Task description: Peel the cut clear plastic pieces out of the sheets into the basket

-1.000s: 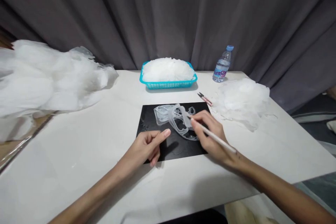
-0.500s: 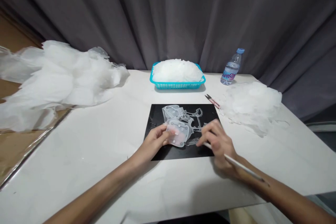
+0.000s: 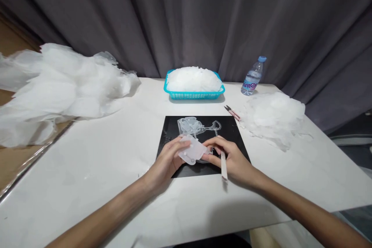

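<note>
Dark grey curtain (image 3: pixel 186 15) is hanging right behind the white table (image 3: pixel 87 155), and a blue-capped water bottle (image 3: pixel 251 77) is standing towards the back right. Little pinkish snips (image 3: pixel 234 114) are lying closer in, while some brown cardboardy panel (image 3: pixel 29 159) is poking in on the left.

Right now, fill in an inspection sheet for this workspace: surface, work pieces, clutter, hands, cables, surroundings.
Surface: white table, with a black mat on it.
Work pieces: translucent piece held over the mat; outlined clear pieces lying on it.
Clutter: blue basket heaped with white pieces; snips; upright bottle; left pile and right pile of whitish pieces.
Hands: left hand grips the translucent piece; right hand has fingers at its edge and holds a white stick.
Cables: nothing seen.
Surroundings: grey curtain behind the table.
</note>
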A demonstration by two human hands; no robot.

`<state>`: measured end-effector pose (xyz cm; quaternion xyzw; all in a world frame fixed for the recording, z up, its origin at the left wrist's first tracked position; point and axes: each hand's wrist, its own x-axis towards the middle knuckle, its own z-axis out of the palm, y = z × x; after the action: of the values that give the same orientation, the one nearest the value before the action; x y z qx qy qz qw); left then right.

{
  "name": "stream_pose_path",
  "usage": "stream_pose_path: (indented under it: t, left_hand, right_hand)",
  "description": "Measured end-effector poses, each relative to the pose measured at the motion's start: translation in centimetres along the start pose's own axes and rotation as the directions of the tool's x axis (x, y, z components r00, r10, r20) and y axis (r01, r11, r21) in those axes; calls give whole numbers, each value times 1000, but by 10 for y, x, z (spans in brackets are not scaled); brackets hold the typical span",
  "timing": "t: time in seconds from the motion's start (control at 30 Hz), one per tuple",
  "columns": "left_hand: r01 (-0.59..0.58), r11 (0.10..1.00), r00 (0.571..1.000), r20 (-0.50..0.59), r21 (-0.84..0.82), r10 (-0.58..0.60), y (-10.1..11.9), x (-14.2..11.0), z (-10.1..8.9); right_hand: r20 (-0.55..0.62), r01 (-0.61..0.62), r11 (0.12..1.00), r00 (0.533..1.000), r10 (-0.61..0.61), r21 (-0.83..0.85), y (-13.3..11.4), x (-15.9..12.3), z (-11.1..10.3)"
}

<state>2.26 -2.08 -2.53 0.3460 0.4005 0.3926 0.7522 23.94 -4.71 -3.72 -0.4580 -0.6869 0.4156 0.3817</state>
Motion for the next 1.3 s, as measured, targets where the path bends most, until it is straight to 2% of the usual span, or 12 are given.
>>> stream_pose_path:
  t: [0.13, 0.2, 0.27, 0.33, 0.4, 0.47, 0.6, 0.73, 0.9, 1.03, 1.17, 1.3]
  left_hand:
    - [-1, 994, 1000, 12, 107, -1, -1, 0, 3]
    - [-12, 992, 1000, -9, 125, 13, -1, 0, 5]
    - [-22, 994, 1000, -8, 107, 23, -1, 0, 7]
    - [-34, 996, 999, 13, 80, 33, -2, -1, 9]
    - [-48, 996, 998, 39, 74, 45, -2, -2, 9]
    - [-61, 995, 996, 63, 84, 56, -3, -3, 8]
    - [-70, 995, 993, 104, 64, 64, -4, -3, 8]
    - [-53, 998, 992, 115, 21, 51, -5, -3, 9]
    - [3, 1000, 995, 96, 8, -4, -8, -2, 9]
    - [65, 998, 993, 95, -10, -64, -8, -2, 10]
    - [111, 994, 991, 75, -23, -109, -8, -2, 11]
    - [131, 991, 989, 77, -28, -128, -7, 1, 12]
  right_hand:
    - [-30, -7, 993, 1000, 10, 120, 4, 2, 0]
    - [-90, 4, 989, 996, 10, 149, 6, 2, 2]
    - [-193, 4, 992, 981, 20, 126, 7, 1, 3]
    - [-228, -18, 998, 973, 32, 65, 5, -1, 4]
    - [-178, -7, 1000, 984, 6, -7, 1, -4, 5]
    - [-139, 60, 997, 988, -66, -48, -2, -6, 6]
    - [-158, 171, 985, 972, -172, -24, 0, -4, 6]
    - [-162, 187, 979, 972, -172, 79, 5, 1, 2]
    - [-87, 172, 975, 983, -161, 138, 4, 3, -1]
    - [-111, 227, 974, 968, -225, 4, 3, 2, 0]
    - [-169, 343, 915, 909, -381, -212, 3, 3, 0]
    - [-208, 389, 878, 868, -451, -280, 4, 6, 0]
